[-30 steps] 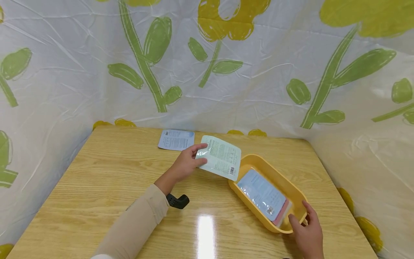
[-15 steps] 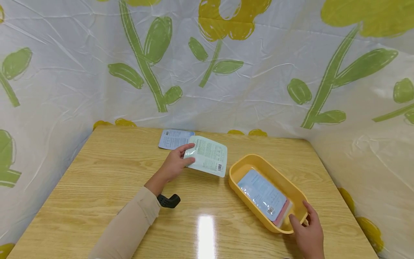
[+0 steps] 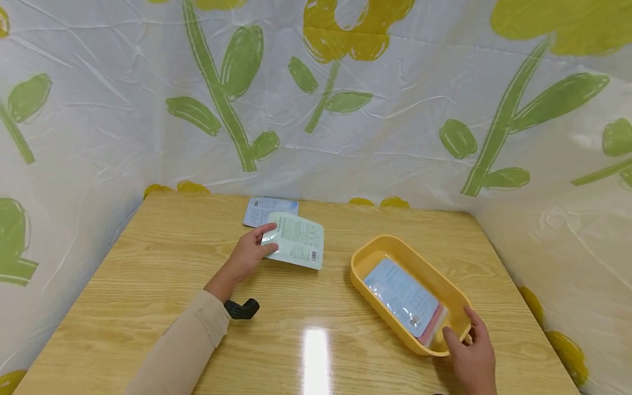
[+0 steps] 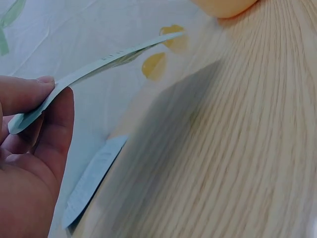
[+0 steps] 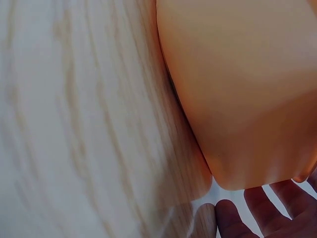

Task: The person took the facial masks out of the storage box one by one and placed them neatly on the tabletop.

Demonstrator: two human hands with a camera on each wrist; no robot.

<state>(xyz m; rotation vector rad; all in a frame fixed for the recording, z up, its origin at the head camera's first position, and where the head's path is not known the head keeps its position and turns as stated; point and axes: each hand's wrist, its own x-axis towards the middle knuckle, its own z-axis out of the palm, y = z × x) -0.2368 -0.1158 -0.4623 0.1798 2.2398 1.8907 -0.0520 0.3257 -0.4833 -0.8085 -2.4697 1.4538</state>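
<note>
My left hand [image 3: 244, 255] pinches a pale green flat packet [image 3: 296, 241], printed with text and a barcode, by its left edge between thumb and fingers. In the left wrist view the packet [image 4: 106, 62] is edge-on, bowed and raised off the table, its shadow below. Behind it lies a blue packet [image 3: 254, 213], its lower right corner hidden. My right hand [image 3: 471, 351] grips the near right end of a yellow plastic basin [image 3: 365, 249]; in the right wrist view fingers [image 5: 265, 213] touch its end. Inside lies a light blue packet [image 3: 402, 296] over a pink-edged one [image 3: 434, 323].
The wooden table [image 3: 276, 340] carries all of these. A curtain [image 3: 395, 148] printed with flowers and leaves encloses its back and sides. A black curved piece [image 3: 243, 309] sits at my left wrist.
My left hand has carried the pale green packet leftward, from the basin's far left corner to the front of the blue packet. My right hand and the basin stay put.
</note>
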